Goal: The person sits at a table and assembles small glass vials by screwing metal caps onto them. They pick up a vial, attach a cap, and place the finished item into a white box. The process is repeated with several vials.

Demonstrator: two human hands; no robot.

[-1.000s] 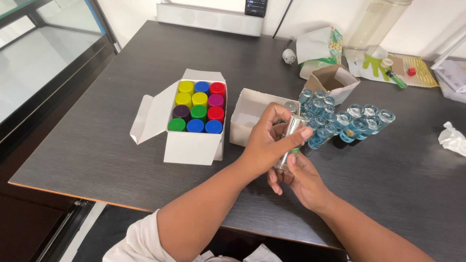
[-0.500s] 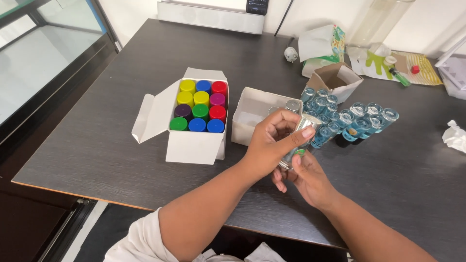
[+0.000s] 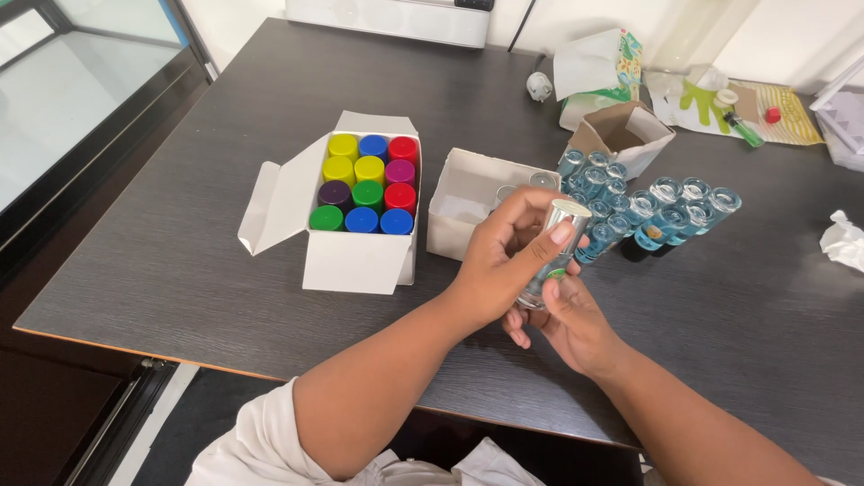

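Note:
Both hands hold a small clear bottle (image 3: 545,270) with a silver cap over the dark table (image 3: 180,261), near its front edge. My left hand (image 3: 500,261) wraps the bottle's upper part, with fingertips on the cap. From below, my right hand (image 3: 569,326) grips the bottle's base. Just left of the hands stands an open white box (image 3: 351,261) filled with several coloured round caps. A second, lower white box (image 3: 461,209) lies behind my left hand and holds a few bottles.
Several clear blue-tinted bottles (image 3: 650,209) stand clustered right of the hands. Behind them sit a small brown carton (image 3: 623,135), a paper bag (image 3: 594,67) and a green marker (image 3: 743,129). A crumpled tissue (image 3: 842,239) lies at the right edge. A white device (image 3: 387,18) lines the far edge.
The bottle has shifted slightly right and stands a bit more upright, and my left fingers have moved up onto its silver cap. Everything else is unmoved.

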